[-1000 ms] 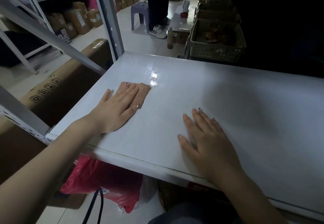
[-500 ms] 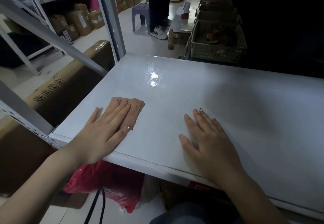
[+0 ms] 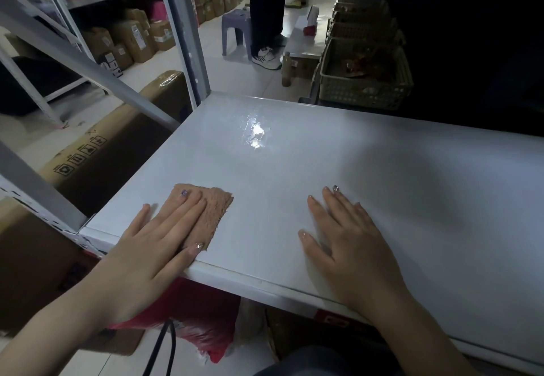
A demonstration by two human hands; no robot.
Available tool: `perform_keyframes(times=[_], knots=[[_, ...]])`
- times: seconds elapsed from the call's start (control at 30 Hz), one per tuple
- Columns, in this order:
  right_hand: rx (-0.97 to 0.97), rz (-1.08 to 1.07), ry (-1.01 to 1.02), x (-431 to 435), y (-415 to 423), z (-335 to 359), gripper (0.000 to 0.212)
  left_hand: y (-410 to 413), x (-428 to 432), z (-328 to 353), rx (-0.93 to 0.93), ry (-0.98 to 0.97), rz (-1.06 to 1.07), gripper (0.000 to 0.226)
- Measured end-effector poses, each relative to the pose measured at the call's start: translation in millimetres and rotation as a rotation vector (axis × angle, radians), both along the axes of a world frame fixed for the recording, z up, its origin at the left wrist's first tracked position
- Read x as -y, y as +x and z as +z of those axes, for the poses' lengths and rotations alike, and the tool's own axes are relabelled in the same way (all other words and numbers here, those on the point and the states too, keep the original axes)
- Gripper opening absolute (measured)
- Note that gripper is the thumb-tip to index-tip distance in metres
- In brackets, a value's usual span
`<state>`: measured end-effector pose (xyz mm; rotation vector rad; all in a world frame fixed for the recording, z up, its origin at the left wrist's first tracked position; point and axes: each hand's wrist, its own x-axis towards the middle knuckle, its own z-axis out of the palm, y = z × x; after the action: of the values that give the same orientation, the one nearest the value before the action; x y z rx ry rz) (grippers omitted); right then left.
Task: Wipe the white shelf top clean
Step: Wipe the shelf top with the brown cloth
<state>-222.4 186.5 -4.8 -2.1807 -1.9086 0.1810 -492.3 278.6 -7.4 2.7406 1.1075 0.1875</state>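
Bare forearms [image 3: 53, 337], jewelled nails [image 3: 184, 192] on fingers [image 3: 188, 213]

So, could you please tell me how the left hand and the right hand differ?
The left hand presses a cloth; the right hand rests on bare shelf. The left hand's palm overhangs the front edge; the right hand's palm lies on top. Both are flat, fingers straight.

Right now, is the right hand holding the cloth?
No, the right hand lies flat on the bare white shelf top, while the left hand presses the cloth.
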Motion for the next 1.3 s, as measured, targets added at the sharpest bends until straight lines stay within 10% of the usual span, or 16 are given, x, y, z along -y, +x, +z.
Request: perform_keyframes(times=[1.3], knots=[[0.04, -0.063, 0.135, -2.2, -0.9, -12.1, 0.058, 62.0, -87.3, 15.1, -0.089, -0.079, 0.132, 0.09]])
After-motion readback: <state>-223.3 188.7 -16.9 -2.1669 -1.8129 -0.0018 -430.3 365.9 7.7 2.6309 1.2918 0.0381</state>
